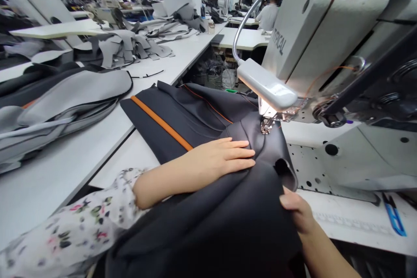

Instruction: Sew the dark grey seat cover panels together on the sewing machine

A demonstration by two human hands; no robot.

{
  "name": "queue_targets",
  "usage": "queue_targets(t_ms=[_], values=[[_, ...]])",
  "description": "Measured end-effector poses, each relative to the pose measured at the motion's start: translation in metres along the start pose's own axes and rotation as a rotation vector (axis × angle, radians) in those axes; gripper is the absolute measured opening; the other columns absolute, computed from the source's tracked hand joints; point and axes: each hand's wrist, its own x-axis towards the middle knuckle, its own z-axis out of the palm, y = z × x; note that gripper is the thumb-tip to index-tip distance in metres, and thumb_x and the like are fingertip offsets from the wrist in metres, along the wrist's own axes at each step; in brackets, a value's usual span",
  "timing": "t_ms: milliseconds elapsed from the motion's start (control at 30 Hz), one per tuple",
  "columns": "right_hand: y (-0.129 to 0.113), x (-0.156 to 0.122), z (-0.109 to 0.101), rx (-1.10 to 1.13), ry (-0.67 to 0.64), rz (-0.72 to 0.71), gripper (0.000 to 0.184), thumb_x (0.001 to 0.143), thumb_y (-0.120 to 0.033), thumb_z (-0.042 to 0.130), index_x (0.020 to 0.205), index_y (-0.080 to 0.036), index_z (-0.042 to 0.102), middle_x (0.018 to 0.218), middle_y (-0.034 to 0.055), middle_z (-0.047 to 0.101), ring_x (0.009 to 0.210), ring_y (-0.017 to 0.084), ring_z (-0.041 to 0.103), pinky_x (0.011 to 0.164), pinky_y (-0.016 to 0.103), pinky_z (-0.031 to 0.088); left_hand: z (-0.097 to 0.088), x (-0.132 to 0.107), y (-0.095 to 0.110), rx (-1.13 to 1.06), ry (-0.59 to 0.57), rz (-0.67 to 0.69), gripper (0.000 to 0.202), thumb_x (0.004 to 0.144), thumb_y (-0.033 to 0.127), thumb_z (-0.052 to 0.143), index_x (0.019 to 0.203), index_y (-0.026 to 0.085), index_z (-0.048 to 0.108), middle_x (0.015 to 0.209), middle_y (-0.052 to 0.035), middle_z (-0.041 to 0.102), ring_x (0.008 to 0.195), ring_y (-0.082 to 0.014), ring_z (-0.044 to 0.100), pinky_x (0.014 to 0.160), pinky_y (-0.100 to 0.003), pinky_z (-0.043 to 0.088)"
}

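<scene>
Dark fabric (211, 226), six o'clock. Left hand (223, 156) spread flat, gripping nothing, likely smoothing near presser foot (266, 126); right hand (300, 213), four o'clock, pinches fabric's edge, seemingly steadying.

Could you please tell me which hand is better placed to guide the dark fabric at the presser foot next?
Probably the left hand: it lies flat on the dark fabric, nearer the presser foot. The right hand holds the fabric's edge, farther off.
</scene>
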Motion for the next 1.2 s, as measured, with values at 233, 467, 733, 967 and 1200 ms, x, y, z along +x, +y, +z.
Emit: queue_targets(t_ms=[233, 467, 733, 967, 1200], values=[[-0.003, 0.0, 0.029, -0.082, 0.233, -0.194, 0.071, 0.082, -0.051, 0.07, 0.147, -0.027, 0.056, 0.137, 0.0083, 0.07, 0.13, 0.036, 0.064, 0.112, 0.052, 0.052, 0.002, 0.02, -0.01, 0.1, 0.038, 0.108, 0.038, 0.107, 0.021, 0.045, 0.142, 0.013, 0.057, 0.155, -0.0159, 0.055, 0.148, -0.0263, 0.049, 0.133, -0.057, 0.018], [-0.017, -0.04, 0.013, -1.267, 0.206, -0.677, 0.057, 0.099, -0.032, 0.062, 0.154, -0.029, 0.049, 0.145, 0.0037, 0.065, 0.127, 0.023, 0.066, 0.101, 0.03, 0.057, 0.054, 0.03, -0.034, 0.084, 0.475, 0.228, 0.028, 0.109, 0.022, 0.046, 0.095, 0.017, 0.07, 0.122, -0.0074, 0.078, 0.12, -0.0175, 0.071, 0.121, -0.037, 0.043], [-0.078, 0.004, -0.021, -1.944, 0.14, -1.166, 0.051, 0.097, -0.005, 0.059, 0.146, -0.02, 0.057, 0.149, 0.0063, 0.062, 0.14, 0.028, 0.053, 0.111, 0.044, 0.043, 0.044, 0.033, -0.028, 0.063, 0.483, 0.261, 0.032, 0.11, 0.024, 0.043, 0.09, 0.018, 0.067, 0.119, -0.0073, 0.079, 0.115, -0.0186, 0.073, 0.11, -0.036, 0.05], [-0.081, 0.013, -0.029, -1.99, 0.138, -1.201, 0.049, 0.097, 0.003, 0.049, 0.138, -0.019, 0.062, 0.14, 0.0012, 0.069, 0.133, 0.024, 0.058, 0.099, 0.042, 0.041, 0.041, 0.031, -0.026, -0.004, 0.437, 0.207, 0.029, 0.111, 0.021, 0.044, 0.09, 0.018, 0.065, 0.122, -0.0063, 0.078, 0.117, -0.0172, 0.073, 0.1, -0.033, 0.048], [-0.091, 0.019, -0.029, -2.011, 0.139, -1.203, 0.049, 0.095, 0.0, 0.048, 0.136, -0.021, 0.062, 0.138, -0.0004, 0.071, 0.129, 0.024, 0.059, 0.094, 0.041, 0.04, 0.037, 0.034, -0.028, -0.043, 0.396, 0.16, 0.027, 0.11, 0.023, 0.047, 0.093, 0.018, 0.068, 0.125, -0.0065, 0.077, 0.119, -0.0171, 0.071, 0.099, -0.034, 0.045]])
